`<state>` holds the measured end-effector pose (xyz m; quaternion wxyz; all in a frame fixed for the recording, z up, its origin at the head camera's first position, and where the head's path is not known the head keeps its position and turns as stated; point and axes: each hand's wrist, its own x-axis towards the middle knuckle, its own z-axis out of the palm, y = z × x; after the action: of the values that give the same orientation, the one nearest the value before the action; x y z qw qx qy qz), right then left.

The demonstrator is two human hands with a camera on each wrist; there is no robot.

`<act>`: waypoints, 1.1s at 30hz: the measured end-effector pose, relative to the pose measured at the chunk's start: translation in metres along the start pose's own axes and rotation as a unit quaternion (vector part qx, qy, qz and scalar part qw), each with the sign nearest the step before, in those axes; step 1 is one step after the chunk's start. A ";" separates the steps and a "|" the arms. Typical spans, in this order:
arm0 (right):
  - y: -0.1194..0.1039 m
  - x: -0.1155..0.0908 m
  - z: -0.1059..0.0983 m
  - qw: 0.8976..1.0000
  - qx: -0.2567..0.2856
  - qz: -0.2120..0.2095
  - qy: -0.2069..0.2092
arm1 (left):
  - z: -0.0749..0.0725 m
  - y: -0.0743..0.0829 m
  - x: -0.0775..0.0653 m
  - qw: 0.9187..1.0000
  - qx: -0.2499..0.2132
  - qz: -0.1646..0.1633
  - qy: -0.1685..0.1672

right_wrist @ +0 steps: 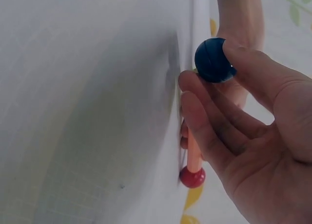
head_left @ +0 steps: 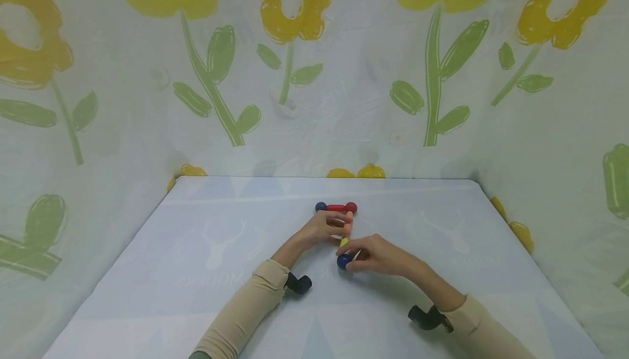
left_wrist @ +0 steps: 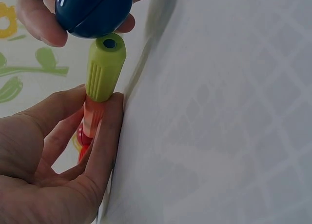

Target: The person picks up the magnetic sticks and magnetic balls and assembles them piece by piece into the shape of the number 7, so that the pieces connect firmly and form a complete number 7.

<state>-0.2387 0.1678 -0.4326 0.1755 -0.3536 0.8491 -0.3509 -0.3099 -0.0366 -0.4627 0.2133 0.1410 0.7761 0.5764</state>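
Note:
My left hand (head_left: 321,227) pinches a magnetic toy rod between thumb and fingers, where its yellow-green part (left_wrist: 105,70) meets the orange part (left_wrist: 93,115). In my right hand (head_left: 375,254), thumb and fingertips hold a dark blue ball (right_wrist: 213,60) right at the rod's yellow-green end. A dark spot shows in that end's face in the left wrist view. The orange part's far end meets a red ball (head_left: 351,207). From there a red rod (head_left: 336,208) leads left to another blue ball (head_left: 321,206). My left fingers hide some of the orange part.
The pieces lie on a white table (head_left: 147,271) with faint printed deer and triangles. Behind and beside it hangs a white curtain (head_left: 344,119) with yellow flowers. Black wrist mounts (head_left: 426,318) sit at both wrists, low over the tabletop.

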 end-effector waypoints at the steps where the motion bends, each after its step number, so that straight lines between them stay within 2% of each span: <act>1: -0.001 0.000 0.001 1.000 0.002 0.003 -0.002 | 0.000 0.000 0.000 1.000 0.000 0.001 0.001; 13: -0.005 0.004 0.007 0.999 -0.020 0.028 -0.008 | 0.001 -0.002 0.001 1.000 0.017 0.001 0.011; 19: -0.007 0.006 0.009 0.999 -0.040 0.034 -0.007 | 0.001 -0.002 0.000 1.000 0.012 0.003 0.010; 33: -0.009 0.008 0.011 0.996 -0.075 0.036 0.014 | 0.001 0.001 -0.001 1.000 0.012 -0.002 0.008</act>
<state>-0.2342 0.1519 -0.4340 0.1485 -0.3300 0.8878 -0.2843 -0.3085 -0.0361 -0.4618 0.2060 0.1376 0.7852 0.5675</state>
